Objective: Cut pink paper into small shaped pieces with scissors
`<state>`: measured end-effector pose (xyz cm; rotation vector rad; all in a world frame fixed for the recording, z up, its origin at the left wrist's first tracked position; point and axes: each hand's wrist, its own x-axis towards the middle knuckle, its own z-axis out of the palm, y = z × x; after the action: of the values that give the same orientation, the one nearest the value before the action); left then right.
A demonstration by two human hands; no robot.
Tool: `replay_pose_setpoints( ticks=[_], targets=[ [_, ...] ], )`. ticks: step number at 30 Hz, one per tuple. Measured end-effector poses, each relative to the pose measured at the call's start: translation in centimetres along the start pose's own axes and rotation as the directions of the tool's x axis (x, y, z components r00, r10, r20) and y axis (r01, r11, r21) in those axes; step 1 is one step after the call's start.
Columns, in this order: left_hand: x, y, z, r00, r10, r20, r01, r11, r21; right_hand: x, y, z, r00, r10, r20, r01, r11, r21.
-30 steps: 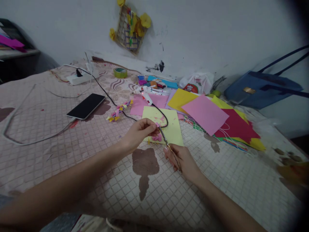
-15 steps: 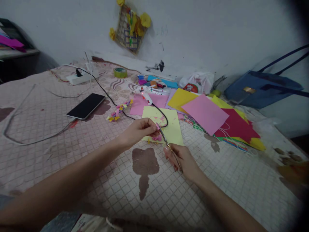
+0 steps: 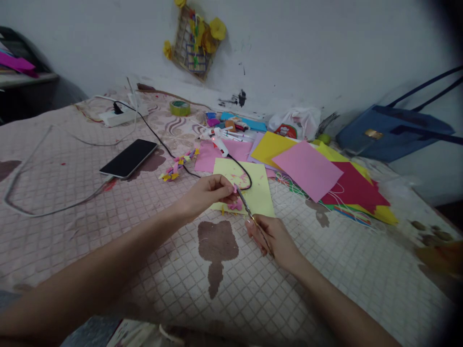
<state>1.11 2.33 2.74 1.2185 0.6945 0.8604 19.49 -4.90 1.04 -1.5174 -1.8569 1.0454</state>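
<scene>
Between thumb and finger, my left hand (image 3: 215, 190) pinches a small pink paper piece (image 3: 235, 188). My right hand (image 3: 269, 236) is closed around the handles of scissors (image 3: 246, 206), whose tips point up and left and meet the pink piece. Both hands are just above the near edge of a pale yellow sheet (image 3: 258, 188). On that sheet lie pink cut pieces (image 3: 236, 206) and small pink and yellow scraps. Left of the sheet is a string of small pink, yellow and purple paper pieces (image 3: 177, 166).
A glue gun (image 3: 219, 144) with a black cord lies behind the sheet. Coloured sheets (image 3: 307, 168) and white string are to the right, near a blue bag (image 3: 383, 132). A tablet or phone (image 3: 129, 159) on a cable, a power strip (image 3: 115, 117) and a tape roll (image 3: 180, 108) lie left.
The pink piece has turned or shifted very slightly at the scissor tips. Both hands stay almost in the same place, and everything else is still.
</scene>
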Motion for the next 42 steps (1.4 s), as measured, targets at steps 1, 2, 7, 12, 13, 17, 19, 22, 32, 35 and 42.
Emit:
replay_pose_setpoints(
  ticks=[1, 2, 7, 12, 13, 17, 19, 22, 32, 35, 42],
  targets=[
    [0.01, -0.02, -0.01, 1.0, 0.0, 0.0, 0.0, 1.0, -0.005, 0.0, 0.02, 0.01, 1.0, -0.003, -0.006, 0.003, 1.0, 0.0],
    [0.01, -0.05, -0.01, 1.0, 0.0, -0.004, 0.0, 1.0, -0.011, 0.01, 0.04, 0.03, 1.0, -0.006, -0.013, 0.006, 1.0, -0.001],
    [0.0, -0.34, 0.33, 0.999, -0.039, -0.003, 0.038, 0.998, -0.043, 0.12, 0.02, -0.01, 0.999, -0.02, -0.026, 0.02, 1.0, -0.022],
    [-0.08, -0.53, 0.6, 0.999, -0.046, 0.013, 0.047, 0.997, -0.068, 0.13, 0.07, 0.03, 1.0, -0.005, -0.022, 0.004, 0.999, -0.037],
    [-0.09, -0.54, 0.6, 0.999, -0.041, 0.009, 0.042, 0.997, -0.072, 0.11, 0.09, 0.07, 1.0, -0.002, -0.02, 0.001, 0.999, -0.032],
    [-0.12, -0.46, 0.48, 0.999, -0.044, -0.001, 0.044, 0.996, -0.075, 0.03, 0.15, 0.16, 1.0, 0.012, -0.025, -0.012, 1.0, -0.014],
    [-0.11, -0.42, 0.38, 0.999, -0.044, -0.005, 0.043, 0.997, -0.067, -0.01, 0.17, 0.15, 0.999, 0.015, -0.028, -0.015, 1.0, -0.007],
    [-0.06, -0.43, 0.23, 0.999, -0.031, -0.01, 0.03, 0.997, -0.067, -0.03, 0.24, 0.09, 0.999, 0.016, -0.034, -0.015, 1.0, 0.003],
    [0.04, -0.5, 0.17, 0.998, -0.052, -0.035, 0.048, 0.993, -0.108, -0.07, 0.2, 0.06, 0.999, 0.039, 0.0, -0.039, 0.998, 0.05],
    [0.03, -0.64, 0.31, 0.998, -0.056, -0.018, 0.054, 0.991, -0.12, -0.08, 0.06, 0.06, 0.999, 0.038, 0.021, -0.04, 0.996, 0.077],
    [-0.11, -0.68, 0.83, 0.998, -0.065, -0.017, 0.061, 0.984, -0.169, -0.1, 0.17, 0.07, 0.999, 0.039, 0.011, -0.04, 0.995, 0.087]
  ],
)
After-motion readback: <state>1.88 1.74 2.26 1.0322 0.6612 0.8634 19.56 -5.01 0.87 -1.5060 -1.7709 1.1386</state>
